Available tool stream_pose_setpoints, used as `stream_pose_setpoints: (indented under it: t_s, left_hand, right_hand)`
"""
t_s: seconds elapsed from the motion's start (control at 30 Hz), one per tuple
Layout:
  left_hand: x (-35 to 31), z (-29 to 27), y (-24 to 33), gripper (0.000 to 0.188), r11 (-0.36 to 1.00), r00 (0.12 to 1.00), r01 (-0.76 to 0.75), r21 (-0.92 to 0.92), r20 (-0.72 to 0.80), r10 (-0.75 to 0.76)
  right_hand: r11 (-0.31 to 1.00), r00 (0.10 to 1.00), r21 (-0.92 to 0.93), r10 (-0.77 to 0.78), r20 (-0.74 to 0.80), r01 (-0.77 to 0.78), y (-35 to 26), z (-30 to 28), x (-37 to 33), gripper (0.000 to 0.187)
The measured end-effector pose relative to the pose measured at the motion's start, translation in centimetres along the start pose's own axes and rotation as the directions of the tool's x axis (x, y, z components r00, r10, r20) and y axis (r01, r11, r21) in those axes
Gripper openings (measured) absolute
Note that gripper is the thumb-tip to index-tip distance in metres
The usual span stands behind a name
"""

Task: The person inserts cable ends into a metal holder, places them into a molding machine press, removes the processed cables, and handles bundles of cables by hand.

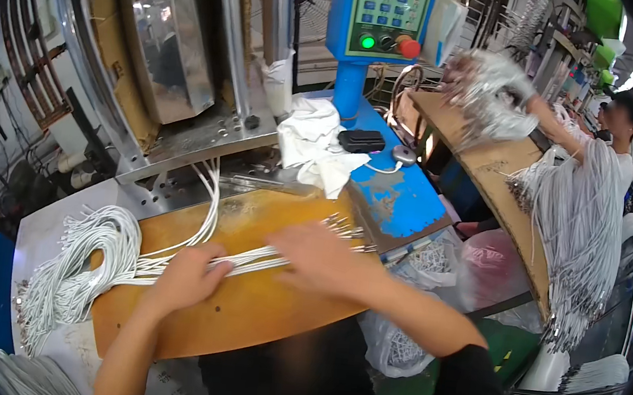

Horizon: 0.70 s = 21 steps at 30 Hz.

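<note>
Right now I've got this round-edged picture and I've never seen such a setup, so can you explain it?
There's no robot here: a wide fisheye camera worn on a person's head looks down, bending straight edges. That person's bare left hand holds white cables lying across a brown board. The right hand, blurred, is over them near their metal ends; whether it touches, I can't tell. A looped bundle of cables lies at the left. Behind stands a metal machine, with a blue control box beside it.

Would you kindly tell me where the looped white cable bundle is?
In the head view, the looped white cable bundle lies left of the left hand, across the left edge of the yellow-brown board.
</note>
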State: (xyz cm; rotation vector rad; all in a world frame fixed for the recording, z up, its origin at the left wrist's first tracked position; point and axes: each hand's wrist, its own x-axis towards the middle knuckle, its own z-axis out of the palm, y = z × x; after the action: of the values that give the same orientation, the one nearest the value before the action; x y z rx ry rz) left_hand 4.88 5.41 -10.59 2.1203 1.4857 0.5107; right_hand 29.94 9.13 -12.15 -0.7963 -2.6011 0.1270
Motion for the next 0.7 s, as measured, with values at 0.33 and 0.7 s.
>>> stream_pose_setpoints:
  t_s: [0.33, 0.7]
  left_hand:
    - [-1.3, 1.6, -2.3, 0.012, 0.991, 0.934, -0.137, 0.009, -0.333, 0.132]
    - [-3.3, -3.3, -5.0, 0.013, 0.495, 0.951, -0.140, -0.858, -0.255, -0.173]
  right_hand:
    - [0.947, 0.980, -0.271, 0.192, 0.054, -0.171, 3.8, -1.2, 1.3, 0.006]
    - [0.959, 0.930, 0.071, 0.247, 0.270, -0.275, 1.6, 0.5, 2.4, 0.010]
